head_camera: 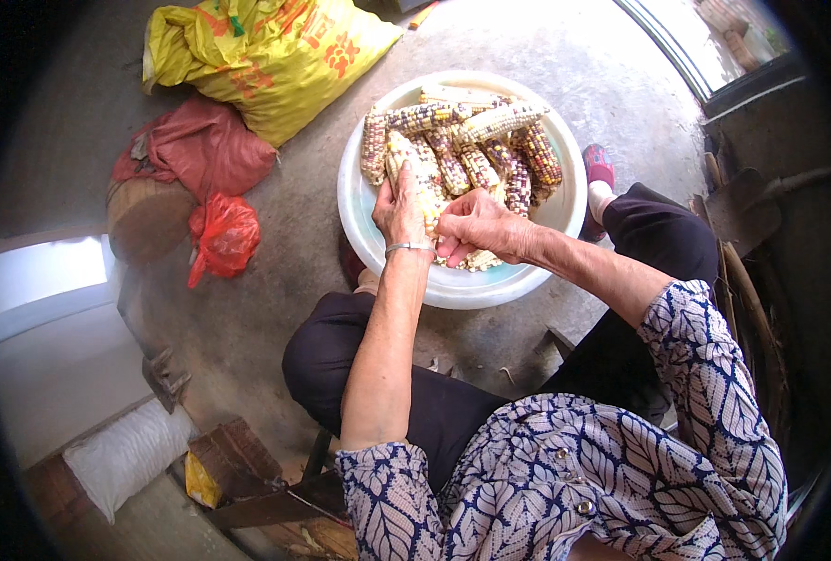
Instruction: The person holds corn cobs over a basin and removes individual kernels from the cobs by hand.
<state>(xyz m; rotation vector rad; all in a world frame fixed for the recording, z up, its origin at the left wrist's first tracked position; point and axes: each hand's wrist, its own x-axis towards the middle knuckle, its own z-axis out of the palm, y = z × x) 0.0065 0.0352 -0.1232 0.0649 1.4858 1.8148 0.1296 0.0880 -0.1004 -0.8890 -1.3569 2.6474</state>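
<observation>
My left hand [403, 214] is wrapped around a pale yellow ear of corn [399, 151], with the thumb laid along its upper side. Against the near end of that ear press the bent fingers of my right hand [482, 224]; whether loose kernels sit between them cannot be seen. Both hands are over a wide, pale plastic basin [354, 203]. Several husked ears with mixed dark, yellow and white kernels [450, 165] are heaped in its far half. Loose pale kernels [482, 261] show below my right hand.
A full yellow woven sack [296, 63] lies at far left, beside a red sack [212, 144] and a knotted red plastic bag [226, 235]. A round wooden block [149, 217] stands there too. At right are a shovel blade [741, 210] and wooden sticks [752, 294].
</observation>
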